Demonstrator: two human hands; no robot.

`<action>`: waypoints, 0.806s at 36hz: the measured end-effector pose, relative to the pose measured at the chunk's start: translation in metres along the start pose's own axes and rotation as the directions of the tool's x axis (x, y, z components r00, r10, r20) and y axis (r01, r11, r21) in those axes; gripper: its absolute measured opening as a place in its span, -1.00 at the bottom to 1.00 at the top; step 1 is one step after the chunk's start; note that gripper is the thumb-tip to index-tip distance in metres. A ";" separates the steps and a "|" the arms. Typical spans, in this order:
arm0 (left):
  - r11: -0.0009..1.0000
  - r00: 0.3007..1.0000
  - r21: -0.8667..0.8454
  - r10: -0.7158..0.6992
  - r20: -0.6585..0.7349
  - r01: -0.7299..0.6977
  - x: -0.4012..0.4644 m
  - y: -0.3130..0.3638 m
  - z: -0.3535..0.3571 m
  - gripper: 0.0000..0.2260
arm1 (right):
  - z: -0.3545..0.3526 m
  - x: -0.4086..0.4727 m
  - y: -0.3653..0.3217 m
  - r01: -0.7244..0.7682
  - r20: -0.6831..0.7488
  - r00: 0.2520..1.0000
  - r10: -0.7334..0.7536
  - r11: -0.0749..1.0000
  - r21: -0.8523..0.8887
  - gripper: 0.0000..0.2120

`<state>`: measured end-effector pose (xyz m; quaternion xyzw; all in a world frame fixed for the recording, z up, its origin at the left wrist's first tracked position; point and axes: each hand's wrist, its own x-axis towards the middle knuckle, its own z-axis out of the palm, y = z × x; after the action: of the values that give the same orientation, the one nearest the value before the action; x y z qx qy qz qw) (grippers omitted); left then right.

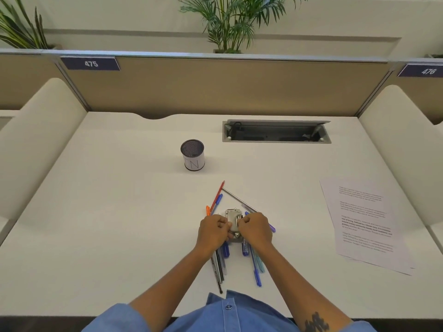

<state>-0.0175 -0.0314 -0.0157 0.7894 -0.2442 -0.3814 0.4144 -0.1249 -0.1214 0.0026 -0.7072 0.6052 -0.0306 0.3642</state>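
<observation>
You gripped the grey metal device (232, 218), lying mid-way across the desk (119, 212) among the pens (257, 271), left hand (213, 231) curled on its left edge, right hand (256, 227) on its right, long axis near-to-far.

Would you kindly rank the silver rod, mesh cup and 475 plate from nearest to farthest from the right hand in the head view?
1. Silver rod: just beyond the right hand, which grips the metal device.
2. Mesh cup: farther back, to the left.
3. 475 plate: on the partition, far left.
</observation>
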 end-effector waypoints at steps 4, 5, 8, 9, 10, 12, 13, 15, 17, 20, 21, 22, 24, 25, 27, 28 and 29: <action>0.999 0.999 0.001 0.051 0.004 -0.051 0.002 0.008 0.002 -0.95 | -0.009 0.002 -0.001 0.024 -0.015 1.000 -0.023 0.999 0.039 -0.57; 0.998 0.998 0.002 0.063 0.003 -0.063 0.002 0.010 0.002 -0.94 | -0.011 0.003 0.000 0.024 -0.015 1.000 -0.023 0.998 0.050 -0.58; 0.996 0.996 -0.027 0.086 0.008 -0.085 0.003 0.018 0.007 -0.92 | -0.019 0.007 0.003 0.036 -0.022 0.999 -0.034 0.996 0.078 -0.59; 0.995 0.996 -0.039 0.090 0.010 -0.089 0.003 0.021 0.010 -0.92 | -0.022 0.008 0.005 0.043 -0.031 0.999 -0.040 0.995 0.086 -0.58; 0.995 0.995 -0.043 0.096 0.012 -0.095 0.004 0.024 0.012 -0.91 | -0.025 0.010 0.006 0.047 -0.043 0.998 -0.043 0.995 0.092 -0.57; 0.992 0.993 -0.040 0.116 0.015 -0.116 0.006 0.029 0.020 -0.92 | -0.032 0.013 0.011 0.045 -0.069 0.997 -0.038 0.995 0.094 -0.57; 0.992 0.992 -0.040 0.123 0.020 -0.122 0.007 0.032 0.024 -0.93 | -0.035 0.014 0.014 0.041 -0.084 0.996 -0.033 0.995 0.093 -0.58; 0.991 0.991 -0.045 0.130 0.040 -0.128 0.008 0.038 0.035 -0.93 | -0.043 0.018 0.022 0.025 -0.108 0.994 -0.015 0.995 0.093 -0.59; 0.990 0.989 -0.042 0.135 0.061 -0.132 0.010 0.042 0.048 -0.93 | -0.051 0.022 0.031 0.005 -0.127 0.992 0.007 0.996 0.094 -0.62; 0.990 0.988 -0.047 0.133 0.080 -0.129 0.011 0.048 0.069 -0.91 | -0.063 0.027 0.047 -0.026 -0.155 0.987 0.038 0.997 0.078 -0.64; 0.991 0.988 -0.054 0.127 0.087 -0.123 0.011 0.050 0.076 -0.89 | -0.068 0.029 0.053 -0.036 -0.163 0.986 0.048 0.997 0.073 -0.64; 0.991 0.988 -0.063 0.121 0.097 -0.115 0.010 0.052 0.084 -0.88 | -0.072 0.030 0.058 -0.045 -0.170 0.984 0.056 0.997 0.069 -0.64; 0.992 0.987 -0.083 0.106 0.118 -0.097 0.009 0.057 0.098 -0.88 | -0.080 0.033 0.069 -0.059 -0.178 0.982 0.068 0.997 0.059 -0.63; 0.992 0.987 -0.095 0.098 0.128 -0.086 0.008 0.059 0.105 -0.87 | -0.083 0.035 0.073 -0.066 -0.180 0.981 0.075 0.996 0.054 -0.62; 0.991 0.985 -0.118 0.083 0.149 -0.065 0.007 0.063 0.117 -0.85 | -0.090 0.038 0.082 -0.087 -0.186 0.978 0.094 0.995 0.047 -0.62; 0.990 0.984 -0.129 0.078 0.161 -0.058 0.006 0.065 0.123 -0.85 | -0.093 0.040 0.087 -0.097 -0.188 0.977 0.103 0.994 0.043 -0.62; 0.989 0.982 -0.136 0.076 0.171 -0.052 0.006 0.066 0.128 -0.85 | -0.096 0.042 0.091 -0.106 -0.189 0.976 0.111 0.994 0.039 -0.62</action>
<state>-0.1219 -0.1311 -0.0092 0.7154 -0.2796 -0.4514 0.4542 -0.2360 -0.2039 0.0062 -0.6616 0.6746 -0.0868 0.3157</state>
